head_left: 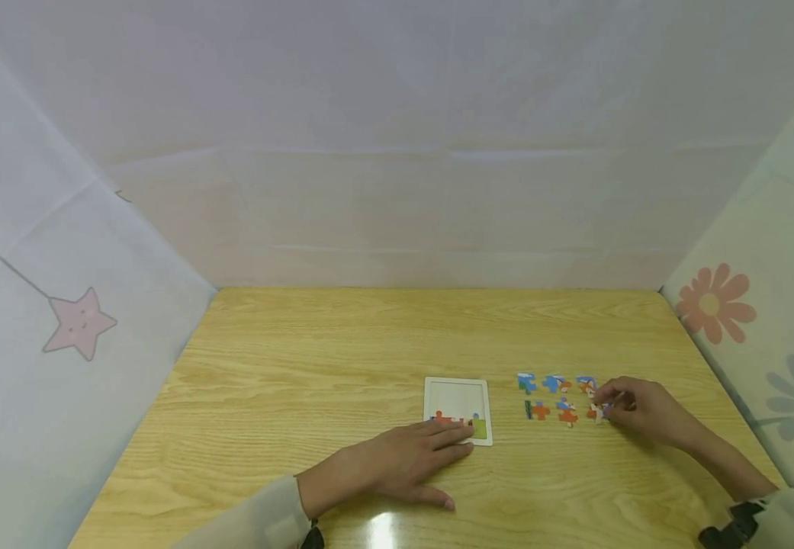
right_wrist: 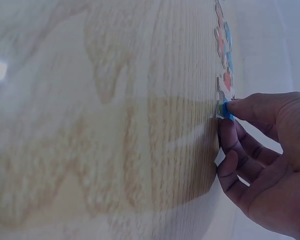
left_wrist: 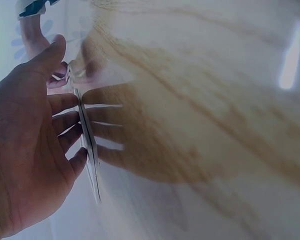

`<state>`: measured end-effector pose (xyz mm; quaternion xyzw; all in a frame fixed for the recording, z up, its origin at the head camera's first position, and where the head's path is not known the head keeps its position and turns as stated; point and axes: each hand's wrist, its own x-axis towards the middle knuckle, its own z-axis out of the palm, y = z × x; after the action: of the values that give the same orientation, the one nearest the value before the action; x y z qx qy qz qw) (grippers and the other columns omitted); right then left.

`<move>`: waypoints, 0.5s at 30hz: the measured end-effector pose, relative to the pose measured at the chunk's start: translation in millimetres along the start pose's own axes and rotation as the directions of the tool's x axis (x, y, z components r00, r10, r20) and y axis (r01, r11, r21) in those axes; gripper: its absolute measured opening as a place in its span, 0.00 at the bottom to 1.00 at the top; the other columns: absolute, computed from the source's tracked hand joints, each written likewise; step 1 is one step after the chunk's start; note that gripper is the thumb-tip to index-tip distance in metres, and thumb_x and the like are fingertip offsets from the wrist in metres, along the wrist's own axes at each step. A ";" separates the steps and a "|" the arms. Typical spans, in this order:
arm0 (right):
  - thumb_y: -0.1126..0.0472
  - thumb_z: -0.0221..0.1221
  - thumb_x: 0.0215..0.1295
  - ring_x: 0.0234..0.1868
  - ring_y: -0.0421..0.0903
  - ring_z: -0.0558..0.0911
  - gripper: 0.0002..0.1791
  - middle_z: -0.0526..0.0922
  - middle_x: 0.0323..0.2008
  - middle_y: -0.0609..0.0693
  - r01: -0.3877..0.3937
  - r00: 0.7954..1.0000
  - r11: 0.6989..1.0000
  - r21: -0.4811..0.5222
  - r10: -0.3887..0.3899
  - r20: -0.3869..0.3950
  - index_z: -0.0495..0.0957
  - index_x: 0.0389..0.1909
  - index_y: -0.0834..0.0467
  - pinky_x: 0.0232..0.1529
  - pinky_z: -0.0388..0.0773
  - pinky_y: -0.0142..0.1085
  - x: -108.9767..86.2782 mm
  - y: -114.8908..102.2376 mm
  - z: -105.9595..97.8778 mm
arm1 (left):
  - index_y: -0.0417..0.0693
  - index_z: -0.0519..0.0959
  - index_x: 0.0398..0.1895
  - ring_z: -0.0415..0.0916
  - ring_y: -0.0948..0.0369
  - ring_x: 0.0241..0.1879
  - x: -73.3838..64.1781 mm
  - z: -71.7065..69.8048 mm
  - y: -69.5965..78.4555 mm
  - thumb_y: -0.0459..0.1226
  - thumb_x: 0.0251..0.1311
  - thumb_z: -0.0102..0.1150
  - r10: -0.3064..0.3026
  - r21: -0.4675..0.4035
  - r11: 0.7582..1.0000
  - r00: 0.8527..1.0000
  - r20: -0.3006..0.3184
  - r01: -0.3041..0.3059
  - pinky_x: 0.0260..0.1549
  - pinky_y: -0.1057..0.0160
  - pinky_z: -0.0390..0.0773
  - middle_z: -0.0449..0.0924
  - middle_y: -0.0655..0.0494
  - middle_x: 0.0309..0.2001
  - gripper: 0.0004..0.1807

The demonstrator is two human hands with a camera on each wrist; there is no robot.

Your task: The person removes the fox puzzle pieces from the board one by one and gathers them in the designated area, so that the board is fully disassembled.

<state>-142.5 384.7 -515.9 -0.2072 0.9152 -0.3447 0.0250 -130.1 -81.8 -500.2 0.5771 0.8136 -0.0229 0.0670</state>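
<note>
A white-framed puzzle tray (head_left: 454,396) lies on the table, with red and green pieces along its near side. My left hand (head_left: 410,457) rests its spread, nearly straight fingers over that near edge; in the left wrist view the fingertips touch the thin tray (left_wrist: 90,150). To the right, my right hand (head_left: 644,410) has its thumb and fingers at the end of the nearer row of loose pieces. The right wrist view shows it pinching a puzzle piece (right_wrist: 225,108) with blue on it, close to the tabletop. The fingers partly hide this piece.
Several loose puzzle pieces lie in two rows right of the tray, among them an orange one (head_left: 541,411) and a blue one (head_left: 525,382). The wooden table (head_left: 314,351) meets a pale cloth backdrop (head_left: 397,206) behind and at both sides.
</note>
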 end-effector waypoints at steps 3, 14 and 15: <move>0.71 0.69 0.67 0.34 0.35 0.82 0.11 0.86 0.40 0.46 0.013 1.000 1.000 0.000 -0.013 -0.001 0.85 0.46 0.55 0.31 0.81 0.32 -0.8 -1.0 0.0 | 0.51 0.58 0.85 0.48 0.57 0.84 0.3 -0.8 0.6 0.69 0.77 0.37 0.001 0.010 1.000 1.000 0.001 -0.001 0.79 0.60 0.59 0.49 0.55 0.86 0.46; 0.74 0.65 0.70 0.31 0.41 0.85 0.10 0.86 0.41 0.53 0.140 0.990 0.988 0.068 -0.140 0.008 0.83 0.49 0.61 0.26 0.83 0.34 22.6 -23.6 5.8 | 0.50 0.60 0.84 0.50 0.56 0.84 1.1 0.9 -0.8 0.69 0.77 0.36 0.011 0.022 1.000 1.000 -0.014 -0.011 0.79 0.60 0.59 0.51 0.53 0.86 0.46; 0.74 0.64 0.71 0.31 0.42 0.85 0.10 0.86 0.41 0.54 0.149 0.989 0.985 0.083 -0.150 0.015 0.83 0.49 0.61 0.24 0.83 0.35 25.7 -27.1 7.3 | 0.50 0.60 0.84 0.50 0.56 0.84 1.2 1.0 -0.7 0.69 0.77 0.36 0.013 0.018 1.000 1.000 -0.014 -0.012 0.79 0.60 0.59 0.51 0.53 0.86 0.46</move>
<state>-154.8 351.6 -501.6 -0.2778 0.8819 -0.3806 0.0174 -131.1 -81.0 -501.3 0.5829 0.8102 -0.0254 0.0563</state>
